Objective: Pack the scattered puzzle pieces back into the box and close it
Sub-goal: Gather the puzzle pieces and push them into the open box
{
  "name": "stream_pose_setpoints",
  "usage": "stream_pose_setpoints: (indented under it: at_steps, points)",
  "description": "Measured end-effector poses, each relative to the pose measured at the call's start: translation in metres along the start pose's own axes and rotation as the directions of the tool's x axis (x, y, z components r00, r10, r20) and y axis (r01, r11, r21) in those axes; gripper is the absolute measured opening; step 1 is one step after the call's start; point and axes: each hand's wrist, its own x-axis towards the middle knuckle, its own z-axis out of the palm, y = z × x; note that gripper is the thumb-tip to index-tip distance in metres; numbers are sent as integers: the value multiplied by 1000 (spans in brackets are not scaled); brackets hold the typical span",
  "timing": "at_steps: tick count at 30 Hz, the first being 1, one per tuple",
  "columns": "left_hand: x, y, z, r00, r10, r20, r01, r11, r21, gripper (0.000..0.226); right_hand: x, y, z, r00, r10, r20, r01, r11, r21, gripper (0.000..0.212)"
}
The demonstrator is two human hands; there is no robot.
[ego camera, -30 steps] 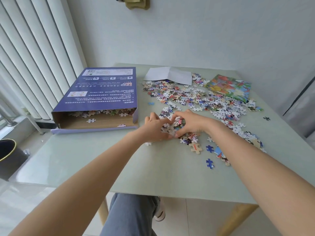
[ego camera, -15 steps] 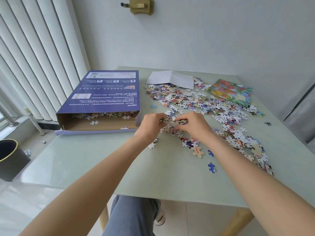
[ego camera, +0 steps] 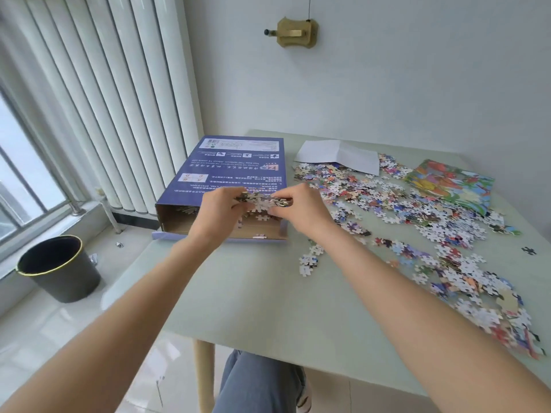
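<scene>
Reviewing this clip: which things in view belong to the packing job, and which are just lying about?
Part of the job:
- handful of puzzle pieces, held between left hand and right hand
- purple puzzle box, open end facing the person
- scattered puzzle pieces on the green table

Lying about:
- white folded paper
- colourful picture sheet
- black waste bin
- brass wall fitting

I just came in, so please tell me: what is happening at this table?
A person is packing a jigsaw away. The left hand and right hand together hold a clump of puzzle pieces at the open end of the purple box. Many loose pieces lie on the table.
</scene>
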Motion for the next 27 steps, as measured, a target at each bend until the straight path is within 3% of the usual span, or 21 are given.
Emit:
stream_pose_setpoints:
  at_steps: [6,12,16,18,21,23,25,27]
  points:
    - [15,-46,-2,983,-160,93,152,985,84,19,21,-9,44,990,-51,134,66,992,-106,30]
    - [15,-49,11,982,-186,40,180,975,129,24,24,2,60,984,-60,168,125,902,-412,24]
    - [13,-57,25,982,-184,51,168,959,227,22,17,6,50,984,-26,177,84,942,-326,36]
    - [11,-58,25,973,-220,71,194,945,263,25,13,6,42,985,-37,169,80,964,-256,32]
    - [1,-61,20,993,-114,7,104,930,352,23,2,6,34,987,-82,137,112,968,-226,23]
    - [-10,-65,14,1000,22,-9,-18,952,304,25,-9,5,34,981,-67,183,116,956,-271,37]
    - [-18,-70,12,986,142,87,-160,951,266,27,-18,4,37,969,-12,249,103,929,-356,45]
    - [-22,-75,12,965,137,225,-202,932,300,30,-20,1,44,951,7,308,129,899,-419,39]
